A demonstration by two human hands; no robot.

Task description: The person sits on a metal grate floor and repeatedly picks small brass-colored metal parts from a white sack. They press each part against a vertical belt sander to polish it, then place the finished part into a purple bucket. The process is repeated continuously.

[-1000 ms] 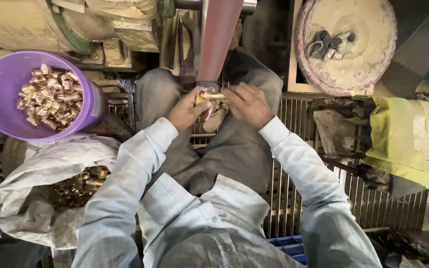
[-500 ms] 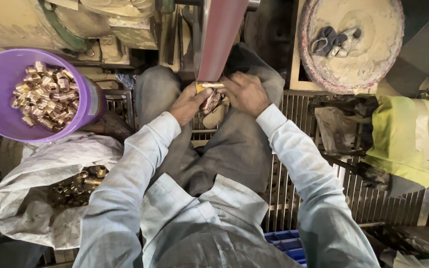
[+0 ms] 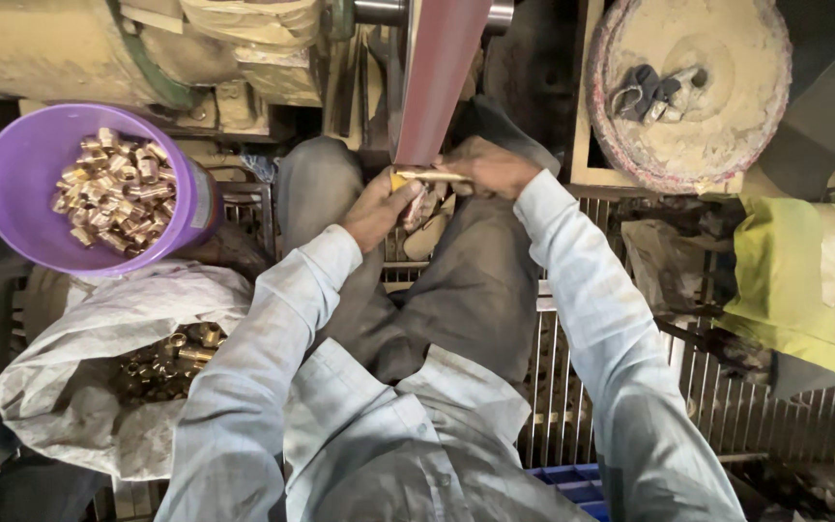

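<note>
The brass piece (image 3: 429,177) lay with its long axis from nine to three o'clock, pinched at either end by the left hand (image 3: 379,208) and right hand (image 3: 490,166), touching the reddish belt (image 3: 442,77) at twelve.

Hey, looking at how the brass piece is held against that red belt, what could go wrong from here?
Both hands, left hand and right hand, grip the small brass piece right at the red belt, so fingers might brush it. The piece could slip and drop through the metal grate. The purple bucket of brass parts sits near the left knee and might get knocked.
</note>
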